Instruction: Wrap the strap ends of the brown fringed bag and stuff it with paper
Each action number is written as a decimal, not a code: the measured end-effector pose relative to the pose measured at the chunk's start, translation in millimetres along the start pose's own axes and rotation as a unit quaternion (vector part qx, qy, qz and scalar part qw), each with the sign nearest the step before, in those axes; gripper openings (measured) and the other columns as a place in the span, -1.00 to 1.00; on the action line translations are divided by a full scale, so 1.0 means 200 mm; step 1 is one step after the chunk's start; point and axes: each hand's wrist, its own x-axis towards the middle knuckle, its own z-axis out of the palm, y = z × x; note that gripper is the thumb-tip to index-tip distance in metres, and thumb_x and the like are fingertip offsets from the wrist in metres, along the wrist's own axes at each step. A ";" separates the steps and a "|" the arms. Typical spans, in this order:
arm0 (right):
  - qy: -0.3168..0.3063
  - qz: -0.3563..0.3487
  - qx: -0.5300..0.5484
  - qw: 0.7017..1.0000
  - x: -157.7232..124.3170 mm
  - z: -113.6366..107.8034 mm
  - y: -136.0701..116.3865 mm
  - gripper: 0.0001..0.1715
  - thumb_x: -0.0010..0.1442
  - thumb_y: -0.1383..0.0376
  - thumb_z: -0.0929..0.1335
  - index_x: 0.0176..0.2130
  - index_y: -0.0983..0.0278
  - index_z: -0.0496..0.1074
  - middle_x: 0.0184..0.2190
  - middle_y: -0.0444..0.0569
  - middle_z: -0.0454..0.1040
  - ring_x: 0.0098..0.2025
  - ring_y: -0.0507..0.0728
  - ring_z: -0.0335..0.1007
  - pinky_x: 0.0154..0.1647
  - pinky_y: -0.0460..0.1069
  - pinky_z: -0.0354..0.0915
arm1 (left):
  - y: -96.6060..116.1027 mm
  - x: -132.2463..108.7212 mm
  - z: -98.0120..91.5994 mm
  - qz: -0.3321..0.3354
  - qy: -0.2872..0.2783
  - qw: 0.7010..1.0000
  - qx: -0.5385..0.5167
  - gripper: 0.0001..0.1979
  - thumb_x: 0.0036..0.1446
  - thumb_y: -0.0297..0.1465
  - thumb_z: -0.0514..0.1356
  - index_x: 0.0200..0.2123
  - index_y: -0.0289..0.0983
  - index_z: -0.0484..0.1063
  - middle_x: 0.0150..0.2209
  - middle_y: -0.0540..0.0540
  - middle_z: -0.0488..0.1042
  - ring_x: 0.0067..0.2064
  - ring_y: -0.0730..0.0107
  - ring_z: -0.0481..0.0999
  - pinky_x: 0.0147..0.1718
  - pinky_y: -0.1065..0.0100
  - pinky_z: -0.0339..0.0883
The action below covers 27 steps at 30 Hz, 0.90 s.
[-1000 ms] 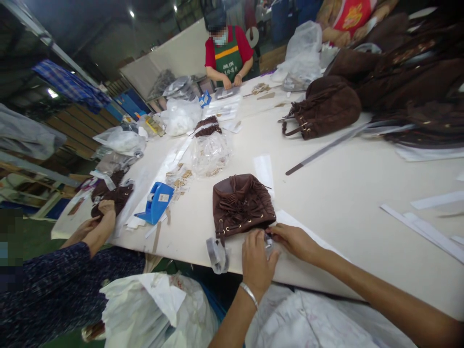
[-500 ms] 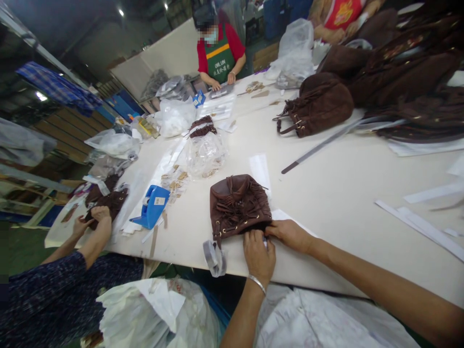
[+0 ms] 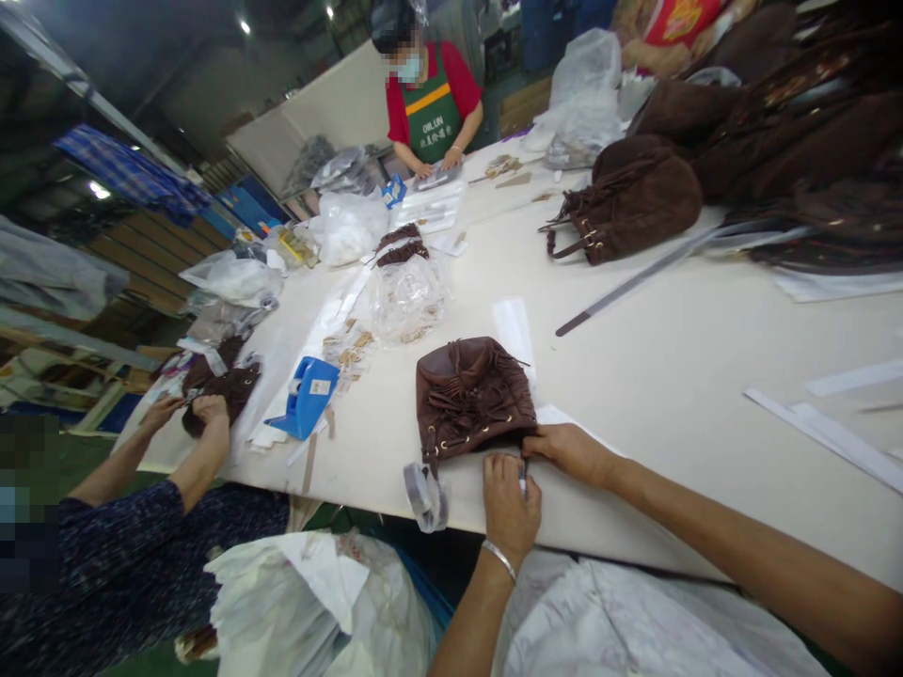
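A dark brown fringed handbag (image 3: 474,395) with gold eyelets lies on the table, its opening towards me. At its left side, a strap bound in greyish wrapping (image 3: 425,496) hangs by the table edge. My left hand (image 3: 512,503), with a silver bangle at the wrist, is closed just below the opening on what appears to be the other strap; a small pale piece shows by the thumb. My right hand (image 3: 571,454) pinches the bag's right corner where the strap joins. Its fingertips are partly hidden against the bag.
A blue tape dispenser (image 3: 308,397) and a clear plastic bag (image 3: 410,299) stand on the table (image 3: 656,404). More brown bags (image 3: 639,202) are heaped at right. A co-worker's hands (image 3: 190,409) handle another bag at left; another person (image 3: 434,103) works across the table. White sacks (image 3: 317,602) sit below.
The whole view has shifted slightly. My left hand has drawn a little away from the bag's opening, towards me. My right hand keeps its hold at the corner.
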 end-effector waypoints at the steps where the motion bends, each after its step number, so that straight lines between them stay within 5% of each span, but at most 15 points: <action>1: 0.004 -0.003 0.002 1.000 0.00 0.01 0.01 -0.72 0.27 0.26 0.21 -0.23 0.19 0.50 -0.23 -0.04 0.48 -0.23 0.11 0.38 -0.20 -0.04 0.21 | 0.00 -0.01 0.00 0.001 0.000 1.000 -0.003 -0.81 0.05 -0.60 0.08 -0.28 -0.23 0.26 -0.25 -0.14 0.34 -0.08 0.15 0.31 -0.04 0.12 0.25; 8: 0.022 -0.028 -0.069 0.997 0.00 0.03 0.02 -0.74 0.27 0.27 0.22 -0.22 0.17 0.48 -0.25 -0.04 0.49 -0.25 0.14 0.44 -0.25 -0.03 0.24 | 0.01 -0.04 -0.04 -0.001 0.002 1.000 -0.008 -0.79 0.04 -0.54 0.16 -0.21 -0.26 0.30 -0.21 -0.13 0.38 -0.07 0.16 0.34 -0.02 0.11 0.31; 11: 0.023 -0.022 -0.103 0.994 -0.03 0.02 0.01 -0.73 0.28 0.29 0.21 -0.17 0.15 0.47 -0.23 -0.03 0.48 -0.23 0.15 0.45 -0.25 -0.02 0.26 | -0.03 -0.16 -0.20 0.014 0.039 0.999 0.002 -0.60 0.11 -0.45 0.17 0.04 -0.27 0.23 0.00 -0.20 0.35 0.09 0.15 0.29 0.10 0.08 0.25; 15: 0.019 0.000 -0.151 0.988 -0.07 0.01 -0.09 -0.68 0.28 0.33 0.19 -0.08 0.15 0.44 -0.30 -0.02 0.48 -0.35 0.14 0.45 -0.37 -0.04 0.24 | -0.20 -0.37 -0.48 -0.064 0.181 0.979 0.069 -0.40 0.16 -0.44 0.12 0.24 -0.27 -0.01 0.24 -0.30 0.10 0.30 0.07 0.03 0.23 -0.08 0.02; 18: 0.031 -0.023 -0.153 0.988 -0.02 0.04 -0.26 -0.64 0.26 0.37 0.19 -0.03 0.16 0.42 -0.30 0.00 0.49 -0.38 0.12 0.44 -0.40 -0.04 0.22 | -0.37 -0.45 -0.60 -0.120 0.146 0.982 0.008 -0.40 0.19 -0.46 0.06 0.27 -0.28 -0.06 0.26 -0.30 0.09 0.31 0.12 0.05 0.24 -0.05 0.04; 22: 0.029 -0.045 0.007 0.999 0.17 0.20 -0.49 -0.67 0.24 0.29 0.25 0.00 0.18 0.38 -0.22 0.01 0.52 -0.23 0.16 0.47 -0.24 0.00 0.30 | -0.53 -0.42 -0.61 -0.113 0.087 0.989 -0.045 -0.57 0.25 -0.46 -0.05 0.19 -0.21 0.14 0.20 -0.20 0.24 0.25 0.25 0.18 0.23 0.02 0.07; 24: 0.014 0.034 0.127 0.991 0.26 0.32 -0.55 -0.60 0.20 0.16 0.30 0.01 0.26 0.34 -0.32 0.02 0.52 -0.29 0.18 0.47 -0.31 0.01 0.33 | -0.56 -0.38 -0.59 -0.079 0.070 0.994 -0.023 -0.61 0.25 -0.43 -0.02 0.14 -0.21 0.22 0.16 -0.17 0.30 0.23 0.23 0.18 0.23 0.03 0.08; 27: -0.029 0.195 0.336 0.921 0.35 0.49 -0.58 -0.47 0.07 0.02 0.37 -0.09 0.31 0.29 -0.40 -0.02 0.48 -0.44 0.13 0.44 -0.53 -0.03 0.31 | -0.55 -0.32 -0.58 -0.022 0.032 0.999 0.026 -0.68 0.23 -0.45 0.02 0.04 -0.22 0.31 0.05 -0.13 0.41 0.18 0.22 0.22 0.20 0.03 0.12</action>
